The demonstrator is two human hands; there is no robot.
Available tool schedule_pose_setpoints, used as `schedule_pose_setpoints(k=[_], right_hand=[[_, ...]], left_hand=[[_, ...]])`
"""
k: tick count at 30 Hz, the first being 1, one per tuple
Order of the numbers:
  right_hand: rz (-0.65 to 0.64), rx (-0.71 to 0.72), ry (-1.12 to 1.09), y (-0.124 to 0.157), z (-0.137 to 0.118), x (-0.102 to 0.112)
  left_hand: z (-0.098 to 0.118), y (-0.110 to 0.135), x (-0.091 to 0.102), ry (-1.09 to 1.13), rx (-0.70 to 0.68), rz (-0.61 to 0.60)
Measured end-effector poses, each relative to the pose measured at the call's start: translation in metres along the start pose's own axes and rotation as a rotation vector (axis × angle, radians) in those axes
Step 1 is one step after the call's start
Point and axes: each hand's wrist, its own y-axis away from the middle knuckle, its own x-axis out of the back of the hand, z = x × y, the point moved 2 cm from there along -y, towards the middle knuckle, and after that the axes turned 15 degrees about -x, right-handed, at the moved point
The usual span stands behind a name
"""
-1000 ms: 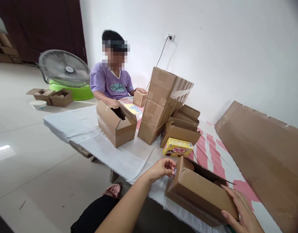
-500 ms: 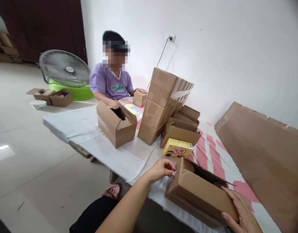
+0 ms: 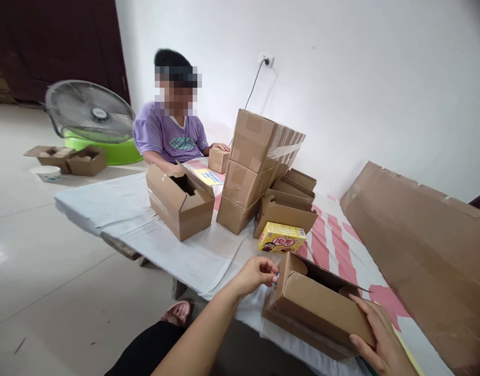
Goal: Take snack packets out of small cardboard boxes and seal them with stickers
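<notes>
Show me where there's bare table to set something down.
The table is bare at its left end, beside the left box, and between that box and the left hand. The striped cloth shows bare between the near box and the leaning cardboard. The middle is crowded: stack, open cartons and yellow pack, with the near box close in front.
</notes>
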Motion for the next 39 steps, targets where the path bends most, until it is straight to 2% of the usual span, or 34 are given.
schedule_pose_setpoints(k=[17,23,30,35,39], right_hand=[[0.001,0.001,0.014,0.000,0.006,-0.003],[0.005,-0.012,-0.010,0.000,0.000,-0.002],[-0.002,-0.028,-0.021,0.001,0.000,-0.001],[-0.005,-0.047,-0.022,0.002,0.000,-0.001],[0.003,-0.040,-0.025,0.000,-0.003,-0.002]], left_hand=[[0.001,-0.001,-0.001,-0.062,-0.071,-0.055],[0.000,-0.006,-0.004,-0.224,-0.153,-0.085],[0.000,-0.006,-0.005,-0.418,-0.312,-0.042],[-0.002,-0.002,0.004,-0.371,-0.330,-0.067],[0.005,0.003,0.011,-0.308,-0.315,-0.058]])
